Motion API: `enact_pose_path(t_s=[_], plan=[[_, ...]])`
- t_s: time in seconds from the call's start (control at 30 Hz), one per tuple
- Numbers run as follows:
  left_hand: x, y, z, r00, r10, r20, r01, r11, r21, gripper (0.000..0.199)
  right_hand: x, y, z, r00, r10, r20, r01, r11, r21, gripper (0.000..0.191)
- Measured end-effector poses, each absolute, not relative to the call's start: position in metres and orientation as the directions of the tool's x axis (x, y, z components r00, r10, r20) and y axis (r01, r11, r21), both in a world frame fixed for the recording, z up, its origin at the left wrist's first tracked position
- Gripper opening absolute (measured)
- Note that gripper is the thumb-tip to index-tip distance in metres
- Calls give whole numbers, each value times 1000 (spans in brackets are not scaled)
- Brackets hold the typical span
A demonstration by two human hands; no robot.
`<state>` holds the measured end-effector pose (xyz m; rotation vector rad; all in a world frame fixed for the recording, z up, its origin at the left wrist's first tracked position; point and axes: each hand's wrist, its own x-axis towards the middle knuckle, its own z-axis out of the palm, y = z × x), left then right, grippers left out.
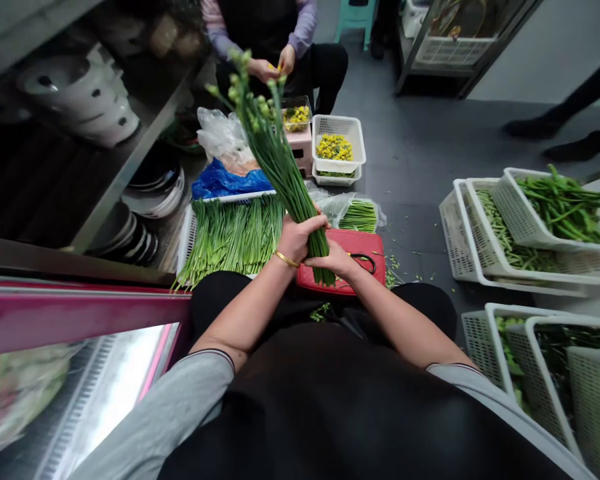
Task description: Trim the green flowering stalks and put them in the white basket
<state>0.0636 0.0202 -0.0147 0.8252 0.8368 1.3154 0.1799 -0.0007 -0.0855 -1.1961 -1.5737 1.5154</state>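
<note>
A thick bunch of garlic chive stems (287, 170) with budded tips slants up and away from me. My left hand (299, 239) is wrapped round its lower middle, a gold bangle on the wrist. Just below, my right hand (334, 259) closes on the bunch close to the cut ends. Under the hands lies a red board or lid (363, 248), with black-handled scissors (367, 261) partly hidden by my right wrist. To the left, more stems (235, 230) lie side by side in a white basket (186, 240).
Across from me a seated person's hands (276, 65) handle yellow flowers beside a white basket (339, 125) of them. A plastic-wrapped bunch (357, 215) lies ahead. Baskets of green beans (555, 200) stand right, a pink-edged cabinet (85, 303) left. Someone's legs (570, 110) show far right.
</note>
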Motion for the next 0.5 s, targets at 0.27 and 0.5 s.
enact_pose_path(t_s=[0.27, 0.5], plan=[[52, 13, -16, 484, 872, 77, -349, 111, 930, 63, 185, -10, -107, -273, 958, -86, 251, -15, -968, 38], [48, 12, -75, 400, 916, -39, -35, 57, 998, 45, 183, 1, -172, -267, 963, 44, 266, 118, -957, 47]])
